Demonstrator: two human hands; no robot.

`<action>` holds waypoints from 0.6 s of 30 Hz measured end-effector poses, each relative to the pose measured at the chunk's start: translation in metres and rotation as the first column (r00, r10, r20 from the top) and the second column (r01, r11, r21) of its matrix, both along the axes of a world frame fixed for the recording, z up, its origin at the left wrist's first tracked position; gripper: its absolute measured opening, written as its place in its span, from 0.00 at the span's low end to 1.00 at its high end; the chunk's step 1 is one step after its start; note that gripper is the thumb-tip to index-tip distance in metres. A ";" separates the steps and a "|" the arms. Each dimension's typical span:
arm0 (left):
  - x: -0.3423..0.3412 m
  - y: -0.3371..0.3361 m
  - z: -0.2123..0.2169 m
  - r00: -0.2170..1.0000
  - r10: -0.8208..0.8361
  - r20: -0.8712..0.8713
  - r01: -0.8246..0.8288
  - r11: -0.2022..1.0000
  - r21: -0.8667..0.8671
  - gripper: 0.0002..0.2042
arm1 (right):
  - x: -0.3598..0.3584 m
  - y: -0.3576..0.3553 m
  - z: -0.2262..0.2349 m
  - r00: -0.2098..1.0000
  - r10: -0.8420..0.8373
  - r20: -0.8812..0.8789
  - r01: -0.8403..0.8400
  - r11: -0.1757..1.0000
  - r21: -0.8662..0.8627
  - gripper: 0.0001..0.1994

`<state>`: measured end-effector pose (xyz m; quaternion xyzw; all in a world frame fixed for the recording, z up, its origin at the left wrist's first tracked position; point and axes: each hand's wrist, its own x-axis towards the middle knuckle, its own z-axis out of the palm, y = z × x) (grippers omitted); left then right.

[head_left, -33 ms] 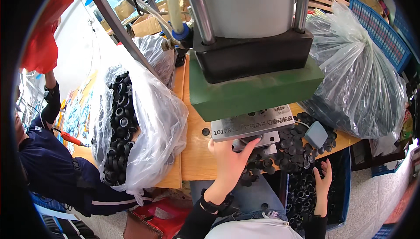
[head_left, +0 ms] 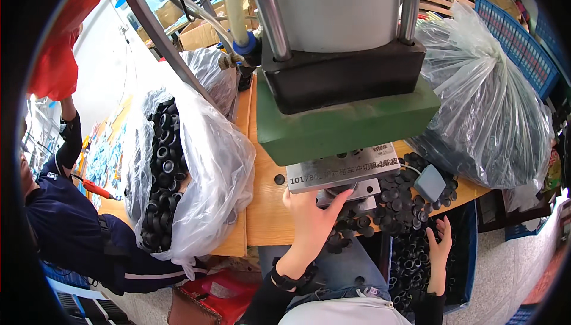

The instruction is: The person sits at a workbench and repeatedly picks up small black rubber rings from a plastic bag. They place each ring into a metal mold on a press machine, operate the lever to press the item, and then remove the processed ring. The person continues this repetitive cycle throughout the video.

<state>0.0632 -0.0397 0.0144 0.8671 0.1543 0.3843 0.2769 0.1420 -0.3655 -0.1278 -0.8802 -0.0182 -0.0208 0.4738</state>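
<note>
A steel punching die point(head_left: 333, 172) sits under the green block point(head_left: 351, 127) of a press. At its front, my left hand point(head_left: 309, 222) reaches in with thumb and fingers round a black round rubber piece point(head_left: 336, 193). That piece lies between the die's upper and lower plates, and my fingertips are partly hidden there. Away to the right, my right hand point(head_left: 439, 245) is held above a blue crate point(head_left: 473, 247) of black rubber rings, fingers apart and nothing in them. Many small black discs point(head_left: 404, 209) lie heaped beside the die.
A clear plastic bag point(head_left: 217, 170) of black rubber rings stands on the left of the wooden table point(head_left: 267, 224). A large tied bag point(head_left: 488, 99) is at the right. A grey-blue box point(head_left: 429, 183) with a cable rests among the discs. Another person point(head_left: 77, 224) sits at the left.
</note>
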 end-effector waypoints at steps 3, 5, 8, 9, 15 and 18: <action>0.001 0.003 0.003 0.985 -0.153 0.078 0.170 0.936 -0.307 0.13 | 0.004 0.003 0.002 0.999 0.031 0.020 -0.031 1.000 0.004 0.29; 0.003 0.000 0.005 0.976 -0.177 0.125 0.215 0.869 -0.445 0.13 | 0.006 0.007 0.004 0.997 0.039 0.066 -0.039 0.999 -0.009 0.27; 0.006 -0.005 0.008 0.989 -0.114 0.095 0.145 0.878 -0.456 0.13 | 0.020 0.024 0.027 0.993 0.039 0.109 -0.034 0.998 -0.049 0.23; 0.007 -0.002 0.005 0.989 -0.112 0.100 0.146 0.877 -0.458 0.12 | 0.027 0.030 0.033 0.969 0.105 0.222 -0.074 0.986 -0.147 0.23; 0.008 0.010 -0.009 0.987 -0.110 0.117 0.146 0.916 -0.374 0.14 | 0.074 0.070 0.023 0.849 0.413 0.328 -0.134 0.770 -0.624 0.24; 0.006 0.009 -0.016 0.993 -0.050 0.110 0.076 0.965 -0.252 0.18 | 0.081 0.073 0.012 0.861 0.407 0.304 -0.084 0.704 -0.705 0.25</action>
